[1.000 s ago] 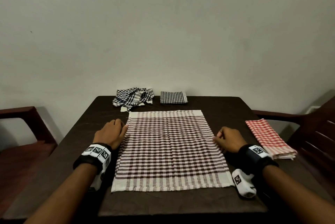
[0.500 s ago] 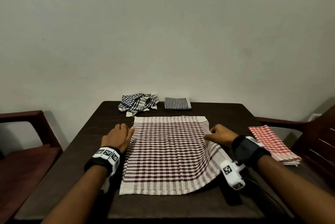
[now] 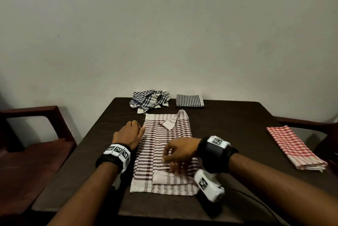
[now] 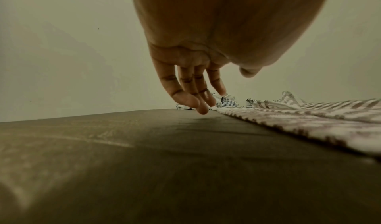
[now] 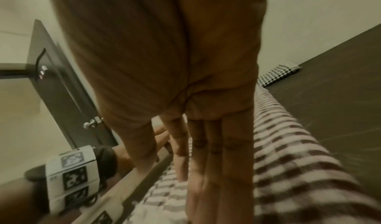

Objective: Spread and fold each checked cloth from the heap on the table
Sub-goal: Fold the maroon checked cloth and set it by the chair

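Observation:
A brown-and-white checked cloth (image 3: 164, 152) lies folded in half lengthwise in the middle of the dark table (image 3: 228, 125). A corner of its upper layer is turned back at the far end. My left hand (image 3: 139, 128) rests with straight fingers at the cloth's left edge; in the left wrist view its fingertips (image 4: 203, 108) touch the table beside the cloth (image 4: 309, 118). My right hand (image 3: 172, 163), blurred, lies palm down with straight fingers (image 5: 216, 170) on the near half of the cloth (image 5: 288, 162), holding nothing. The heap of dark checked cloth (image 3: 149, 100) sits at the far edge.
A folded black-and-white checked cloth (image 3: 189, 100) lies at the back, right of the heap. A folded red checked cloth (image 3: 294, 147) lies at the right side. Wooden chairs (image 3: 33, 134) stand on both sides. A wall is close behind the table.
My right hand lifted the cloth's right edge and carried it over to the left, halving the cloth. It now lies flat on top. The left hand stayed at the left edge.

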